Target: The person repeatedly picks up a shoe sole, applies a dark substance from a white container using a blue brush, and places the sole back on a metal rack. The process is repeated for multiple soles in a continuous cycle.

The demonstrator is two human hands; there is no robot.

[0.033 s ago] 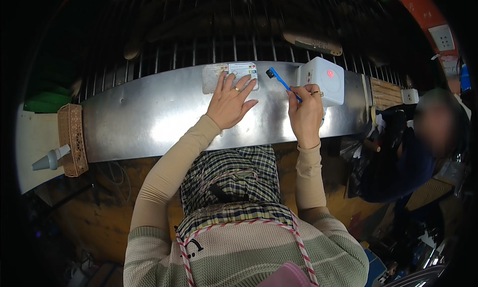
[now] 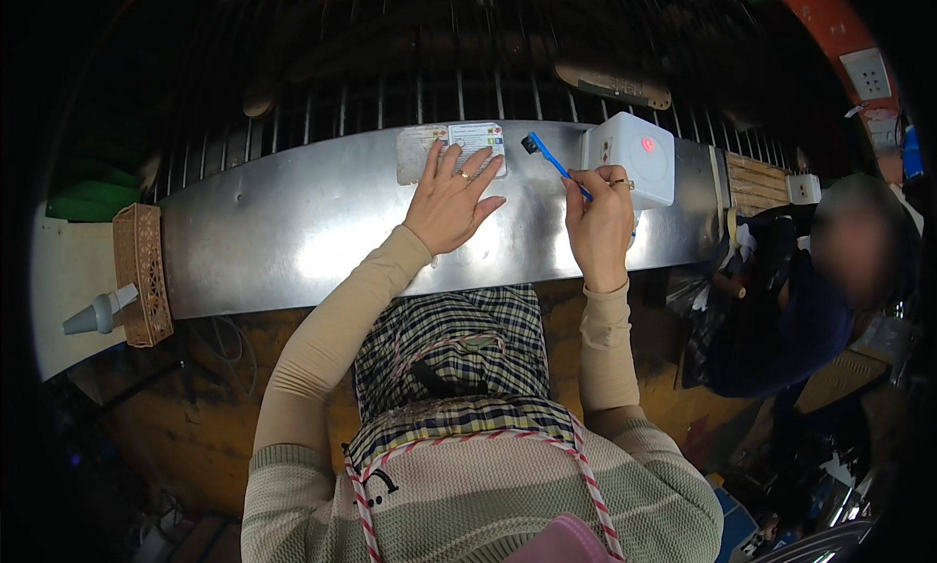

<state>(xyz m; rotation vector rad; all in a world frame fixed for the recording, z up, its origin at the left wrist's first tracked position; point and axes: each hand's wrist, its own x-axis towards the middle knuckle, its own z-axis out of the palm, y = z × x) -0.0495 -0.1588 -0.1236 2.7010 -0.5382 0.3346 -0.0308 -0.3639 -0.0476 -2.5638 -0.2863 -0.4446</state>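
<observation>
My left hand [image 2: 451, 200] lies with its fingers spread over a pair of printed cards or labels [image 2: 418, 155] on a metal tabletop [image 2: 361, 241]. Its fingertips touch them and cover part of their print. In my right hand [image 2: 600, 226], a blue toothbrush [image 2: 552, 159] with dark bristles is pinched between thumb and fingers. The brush head points up and to the left, just right of the cards. Beside the right hand stands a white box-shaped container [image 2: 644, 153] with a red mark on top, partly behind the fingers.
Metal bars [image 2: 381, 100] run along the far edge of the tabletop. At the left are a brown perforated basket [image 2: 143, 275] and a grey cone-shaped thing [image 2: 93, 316]. Another person [image 2: 781, 309] sits at the right. A wall socket [image 2: 865, 73] is at the upper right.
</observation>
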